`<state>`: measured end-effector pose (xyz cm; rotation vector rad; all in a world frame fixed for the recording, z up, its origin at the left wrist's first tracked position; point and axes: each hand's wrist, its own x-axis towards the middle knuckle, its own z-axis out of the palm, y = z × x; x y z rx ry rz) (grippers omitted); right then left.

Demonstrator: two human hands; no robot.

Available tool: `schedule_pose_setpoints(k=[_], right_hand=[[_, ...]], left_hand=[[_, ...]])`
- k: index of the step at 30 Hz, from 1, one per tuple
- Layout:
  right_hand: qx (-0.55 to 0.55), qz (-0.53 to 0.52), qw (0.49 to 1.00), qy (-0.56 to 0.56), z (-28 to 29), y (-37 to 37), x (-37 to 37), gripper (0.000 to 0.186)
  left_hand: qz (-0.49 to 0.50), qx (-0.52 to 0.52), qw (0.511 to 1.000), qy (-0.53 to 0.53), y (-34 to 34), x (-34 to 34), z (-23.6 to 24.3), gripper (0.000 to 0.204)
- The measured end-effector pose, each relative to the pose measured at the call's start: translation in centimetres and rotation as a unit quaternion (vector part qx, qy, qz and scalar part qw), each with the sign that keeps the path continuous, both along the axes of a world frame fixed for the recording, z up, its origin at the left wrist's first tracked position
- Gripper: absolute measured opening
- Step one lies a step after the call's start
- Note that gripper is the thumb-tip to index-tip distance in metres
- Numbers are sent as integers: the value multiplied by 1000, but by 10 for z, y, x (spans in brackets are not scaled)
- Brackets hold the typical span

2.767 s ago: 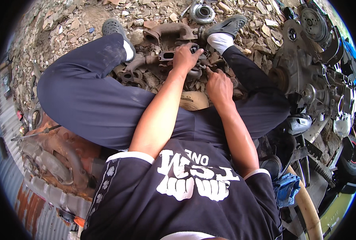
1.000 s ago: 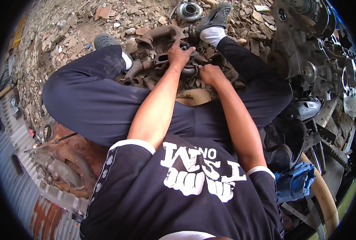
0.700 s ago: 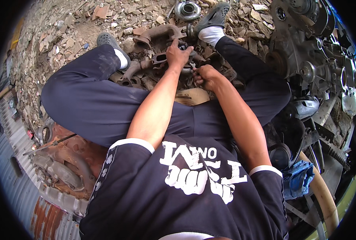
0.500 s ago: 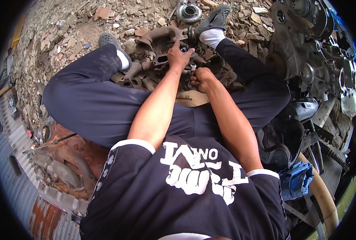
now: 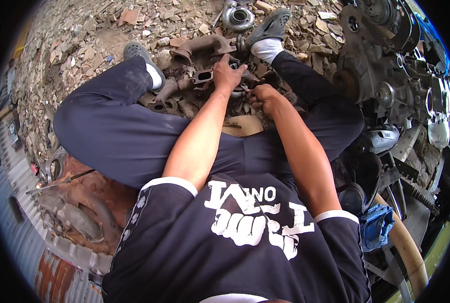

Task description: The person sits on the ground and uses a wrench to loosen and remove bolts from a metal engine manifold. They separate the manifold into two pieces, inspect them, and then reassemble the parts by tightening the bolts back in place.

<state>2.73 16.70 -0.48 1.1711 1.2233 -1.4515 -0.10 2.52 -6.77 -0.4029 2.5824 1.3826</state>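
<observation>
Between my bent legs lies a rusty metal assembly (image 5: pixel 203 77) with flanged pipes and a rectangular opening. My left hand (image 5: pixel 227 76) grips a dark part of it from above, thumb to the right, partly hiding what it holds. My right hand (image 5: pixel 263 98) is closed round a small silvery tool (image 5: pixel 246 90), apparently a wrench, at the assembly's right side; its working end is hard to make out. A curved rusty manifold (image 5: pixel 197 46) rests just beyond my left hand. Farther off sits a silver turbo housing (image 5: pixel 238 19). A tan flat piece (image 5: pixel 242 126) lies under the assembly.
Broken stone rubble (image 5: pixel 98 30) surrounds my feet. A large engine block (image 5: pixel 386 93) and metal parts crowd my right, with blue plastic (image 5: pixel 374 227) and a pale hose (image 5: pixel 407 247). A rusty casting (image 5: pixel 78 212) and corrugated sheeting (image 5: pixel 28 222) are at my left.
My right hand has shifted and turned slightly, with the silvery tool coming more into sight, then partly covered again. My left hand stays on the assembly, and the view has drifted a little.
</observation>
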Motion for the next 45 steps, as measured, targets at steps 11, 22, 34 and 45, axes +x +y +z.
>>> schedule_pose_setpoints(k=[11,22,34,45], right_hand=[[115,161,979,42,-15,-4,22,29],[304,571,687,330,-7,4,6,37],[256,586,559,528,-26,51,5,23],[215,601,536,552,-45,68,-1,20]], left_hand=[[-61,11,997,36,3,5,13,54],[75,14,994,78,12,-5,3,46],[130,-13,984,118,8,-12,-3,34],[129,-11,973,193,11,19,-18,22]])
